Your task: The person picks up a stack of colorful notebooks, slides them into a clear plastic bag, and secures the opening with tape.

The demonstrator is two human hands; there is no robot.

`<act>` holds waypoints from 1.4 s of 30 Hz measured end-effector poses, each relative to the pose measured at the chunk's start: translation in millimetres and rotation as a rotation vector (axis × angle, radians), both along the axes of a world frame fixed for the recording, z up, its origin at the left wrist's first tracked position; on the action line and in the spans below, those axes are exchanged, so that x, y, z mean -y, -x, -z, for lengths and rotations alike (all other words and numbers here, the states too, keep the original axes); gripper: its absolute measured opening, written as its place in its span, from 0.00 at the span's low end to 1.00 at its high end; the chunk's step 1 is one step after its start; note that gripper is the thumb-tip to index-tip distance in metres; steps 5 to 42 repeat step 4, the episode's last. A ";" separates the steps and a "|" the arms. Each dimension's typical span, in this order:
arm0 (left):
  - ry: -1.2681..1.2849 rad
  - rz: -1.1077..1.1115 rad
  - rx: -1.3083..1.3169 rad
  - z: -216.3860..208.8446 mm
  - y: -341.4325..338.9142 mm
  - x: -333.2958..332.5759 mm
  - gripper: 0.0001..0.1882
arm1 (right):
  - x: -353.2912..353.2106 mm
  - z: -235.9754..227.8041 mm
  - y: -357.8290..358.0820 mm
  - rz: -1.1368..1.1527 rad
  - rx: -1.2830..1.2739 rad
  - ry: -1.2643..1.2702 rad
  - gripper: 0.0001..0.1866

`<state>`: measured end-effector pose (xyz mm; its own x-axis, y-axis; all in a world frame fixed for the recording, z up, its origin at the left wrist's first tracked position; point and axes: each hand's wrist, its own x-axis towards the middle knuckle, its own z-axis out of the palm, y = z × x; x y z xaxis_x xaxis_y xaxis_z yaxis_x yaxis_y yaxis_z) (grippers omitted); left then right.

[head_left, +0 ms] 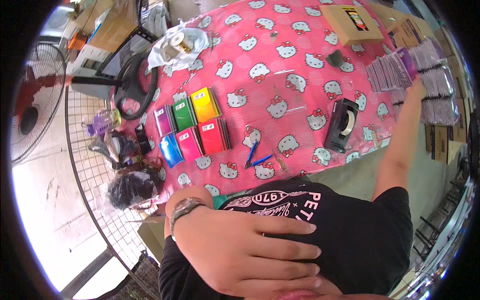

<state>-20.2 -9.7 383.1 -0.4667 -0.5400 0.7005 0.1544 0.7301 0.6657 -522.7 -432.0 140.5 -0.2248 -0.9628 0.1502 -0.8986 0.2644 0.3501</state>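
A: What's nearest to me on the feed?

B: My left hand [250, 252], flat and spread with nothing in it, resting on the black printed shirt [345, 225] over my middle; a metal watch [184, 207] sits on that wrist.

A: And the surface beyond?

B: The tabletop [295, 75] wears a pink cloth patterned with white cartoon cat heads, soft-looking and a little creased. Near its front edge I count two blue pens [256, 157] lying crossed. Left of them are six small spiral notebooks [192, 127] in two rows of three: purple, green and yellow behind, blue, pink and red in front, glossy covers, edges touching.

A: Anything in the middle?

B: One black tape dispenser [342, 125], blocky plastic, holding a pale roll, near the right front.

A: Where's the other hand?

B: My right hand [416, 89] is stretched out to the far right, resting against the fanned stack of purple notebooks [395, 70]; I cannot tell whether the fingers are closed on one. More bundles of the same lie beside it at the table's right edge.

A: Farther off?

B: One flat cardboard box [352, 22] at the far side, and a clear plastic bag [180, 45] with a roll inside at the far left. Off the table, left, stand a wire grid panel [95, 165] and one floor fan [32, 102] on a pale concrete floor.
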 end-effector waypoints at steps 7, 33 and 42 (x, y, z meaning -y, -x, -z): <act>0.010 0.028 0.181 -9.7 -54.4 -30.7 0.21 | 35.6 -4.4 -15.7 0.072 0.164 -0.071 0.33; 0.010 0.028 0.181 -9.7 -54.4 -30.7 0.21 | 35.6 -4.4 -15.7 0.072 0.164 -0.071 0.33; 0.010 0.028 0.181 -9.7 -54.4 -30.7 0.21 | 35.6 -4.4 -15.7 0.072 0.164 -0.071 0.33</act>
